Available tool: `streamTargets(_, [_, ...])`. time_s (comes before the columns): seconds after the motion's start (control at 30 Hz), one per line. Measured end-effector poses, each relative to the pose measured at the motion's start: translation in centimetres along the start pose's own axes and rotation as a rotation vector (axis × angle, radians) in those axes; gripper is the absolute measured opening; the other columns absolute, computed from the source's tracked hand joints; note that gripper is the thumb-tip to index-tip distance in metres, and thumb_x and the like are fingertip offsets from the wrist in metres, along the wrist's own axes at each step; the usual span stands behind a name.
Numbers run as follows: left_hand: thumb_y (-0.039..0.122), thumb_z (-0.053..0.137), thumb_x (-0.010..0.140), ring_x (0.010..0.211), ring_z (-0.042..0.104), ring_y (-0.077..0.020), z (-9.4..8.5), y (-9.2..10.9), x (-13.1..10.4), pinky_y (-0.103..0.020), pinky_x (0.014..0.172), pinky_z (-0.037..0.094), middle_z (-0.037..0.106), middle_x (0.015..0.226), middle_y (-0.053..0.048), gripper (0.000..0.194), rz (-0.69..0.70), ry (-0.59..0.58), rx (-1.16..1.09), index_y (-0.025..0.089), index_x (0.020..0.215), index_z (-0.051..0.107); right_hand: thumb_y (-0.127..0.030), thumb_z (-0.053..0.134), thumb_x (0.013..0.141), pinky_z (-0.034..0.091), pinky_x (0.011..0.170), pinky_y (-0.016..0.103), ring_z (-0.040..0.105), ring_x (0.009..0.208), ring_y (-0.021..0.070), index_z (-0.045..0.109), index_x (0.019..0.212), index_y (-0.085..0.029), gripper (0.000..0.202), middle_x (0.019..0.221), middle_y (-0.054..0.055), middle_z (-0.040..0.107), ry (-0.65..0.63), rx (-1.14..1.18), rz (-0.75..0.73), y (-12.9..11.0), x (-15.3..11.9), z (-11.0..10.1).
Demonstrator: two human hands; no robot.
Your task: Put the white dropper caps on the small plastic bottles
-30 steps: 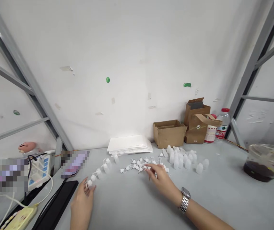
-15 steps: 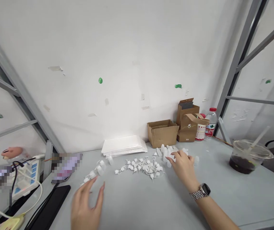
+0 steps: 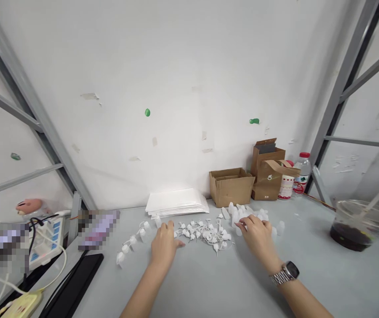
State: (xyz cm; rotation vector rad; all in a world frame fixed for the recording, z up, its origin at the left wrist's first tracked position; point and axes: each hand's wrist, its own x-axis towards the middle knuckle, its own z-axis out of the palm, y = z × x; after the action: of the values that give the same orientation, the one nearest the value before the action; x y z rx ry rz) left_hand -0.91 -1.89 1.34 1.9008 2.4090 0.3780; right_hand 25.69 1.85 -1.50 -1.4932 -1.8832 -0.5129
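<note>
My left hand (image 3: 163,245) is low over the table at the left edge of a pile of small white caps with thin tails (image 3: 205,232). Its thumb stands apart from the fingers, and nothing shows in it. At the heap of small translucent plastic bottles (image 3: 234,212), my right hand (image 3: 256,234) has its fingers bent and thumb and forefinger close together. What they hold, if anything, is hidden. A metal-banded watch (image 3: 287,273) is on the right wrist. To the left of my left hand stands a slanting row of capped bottles (image 3: 132,241).
White sheets (image 3: 178,202) are stacked against the wall, beside an open cardboard box (image 3: 231,190) and a brown paper bag (image 3: 265,179). A cup of dark drink (image 3: 351,234) stands at right. A power strip (image 3: 48,240), cables and a black flat object (image 3: 73,287) lie at left.
My left hand has moved right and forward, from beside the row of capped bottles to the cap pile. My right hand stays at the bottles, its fingers drawn closer together. The view has shifted slightly.
</note>
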Motion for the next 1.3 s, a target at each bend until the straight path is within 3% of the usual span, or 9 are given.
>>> streamTargets(0.1, [0.033, 0.059, 0.070, 0.091, 0.053, -0.0216, 0.9, -0.6, 0.0, -0.027, 0.063, 0.038, 0.055, 0.095, -0.007, 0.036, 0.022, 0.036, -0.060, 0.018, 0.101, 0.050, -0.037, 0.031, 0.091, 0.031, 0.072, 0.035, 0.054, 0.068, 0.0176, 0.060, 0.073, -0.017, 0.039, 0.073, 0.006, 0.061, 0.031, 0.179, -0.045, -1.9, 0.9, -1.6])
streamTargets(0.23, [0.034, 0.054, 0.074, 0.096, 0.050, -0.0240, 1.8, -1.3, 0.6, -0.030, 0.072, 0.039, 0.056, 0.095, -0.008, 0.033, 0.088, 0.113, -0.095, 0.018, 0.103, 0.053, -0.034, 0.042, 0.087, 0.039, 0.070, 0.030, 0.054, 0.074, 0.0158, 0.059, 0.079, -0.019, 0.023, 0.081, 0.004, 0.059, -0.247, 0.557, -0.195, -6.3, 1.8, -3.1])
streamTargets(0.33, [0.031, 0.055, 0.074, 0.097, 0.050, -0.0249, 2.3, -1.5, 1.0, -0.033, 0.079, 0.037, 0.059, 0.095, -0.009, 0.034, 0.148, 0.173, -0.099, 0.019, 0.105, 0.056, -0.031, 0.048, 0.085, 0.042, 0.069, 0.028, 0.054, 0.076, 0.0159, 0.060, 0.082, -0.021, 0.016, 0.084, 0.004, 0.058, -0.369, 0.668, -0.287, -8.8, 1.7, -2.2])
streamTargets(0.5, [0.025, 0.050, 0.076, 0.089, 0.053, -0.0242, 2.8, -1.6, 1.1, -0.034, 0.079, 0.038, 0.063, 0.086, -0.008, 0.019, 0.183, 0.168, -0.122, 0.017, 0.086, 0.064, -0.024, 0.050, 0.084, 0.043, 0.070, 0.028, 0.055, 0.079, 0.0166, 0.059, 0.084, -0.019, 0.010, 0.085, 0.004, 0.060, -0.434, 0.673, -0.304, -9.7, 0.4, 0.1])
streamTargets(0.67, [0.021, 0.047, 0.076, 0.086, 0.055, -0.0232, 2.9, -1.5, 1.1, -0.034, 0.077, 0.039, 0.064, 0.082, -0.007, 0.017, 0.146, 0.227, -0.238, 0.017, 0.077, 0.063, -0.021, 0.049, 0.084, 0.041, 0.074, 0.031, 0.056, 0.080, 0.0179, 0.057, 0.091, -0.019, 0.011, 0.085, 0.004, 0.063, -0.423, 0.643, -0.290, -9.8, -0.8, 0.1])
streamTargets(0.87, [0.031, 0.049, 0.075, 0.081, 0.062, -0.0227, 2.7, -1.5, 1.6, -0.035, 0.072, 0.044, 0.068, 0.080, -0.007, 0.014, -0.033, 0.243, -0.860, 0.019, 0.074, 0.057, -0.020, 0.059, 0.077, 0.041, 0.076, 0.033, 0.054, 0.084, 0.0202, 0.059, 0.093, -0.019, 0.016, 0.086, 0.005, 0.063, -0.458, 0.664, -0.296, -10.2, -1.4, 0.2])
streamTargets(1.07, [0.042, 0.063, 0.063, 0.084, 0.065, -0.0253, 1.5, -0.5, 1.1, -0.033, 0.067, 0.049, 0.070, 0.089, -0.013, 0.031, -0.150, 0.020, -1.505, 0.016, 0.075, 0.052, -0.024, 0.064, 0.074, 0.040, 0.080, 0.033, 0.052, 0.089, 0.0206, 0.061, 0.089, -0.022, 0.015, 0.089, 0.003, 0.063, -0.509, 0.765, -0.328, -10.5, -1.4, -0.1])
streamTargets(1.17, [0.040, 0.069, 0.058, 0.085, 0.065, -0.0249, 1.2, 0.2, 0.4, -0.033, 0.071, 0.048, 0.070, 0.089, -0.013, 0.033, -0.183, -0.093, -1.611, 0.015, 0.076, 0.055, -0.032, 0.055, 0.080, 0.042, 0.076, 0.033, 0.055, 0.084, 0.0191, 0.057, 0.084, -0.021, 0.013, 0.084, 0.003, 0.063, -0.526, 0.902, -0.174, -10.6, -1.2, -0.4])
streamTargets(1.3, [0.040, 0.070, 0.058, 0.085, 0.065, -0.0247, 1.6, 0.9, 0.0, -0.034, 0.074, 0.047, 0.071, 0.086, -0.012, 0.033, -0.163, -0.167, -1.598, 0.015, 0.075, 0.056, -0.053, 0.045, 0.079, 0.040, 0.043, 0.024, 0.059, 0.051, 0.0148, 0.043, 0.076, -0.020, 0.034, 0.067, -0.001, 0.060, -0.746, 1.303, 0.280, -10.9, -0.8, -0.1])
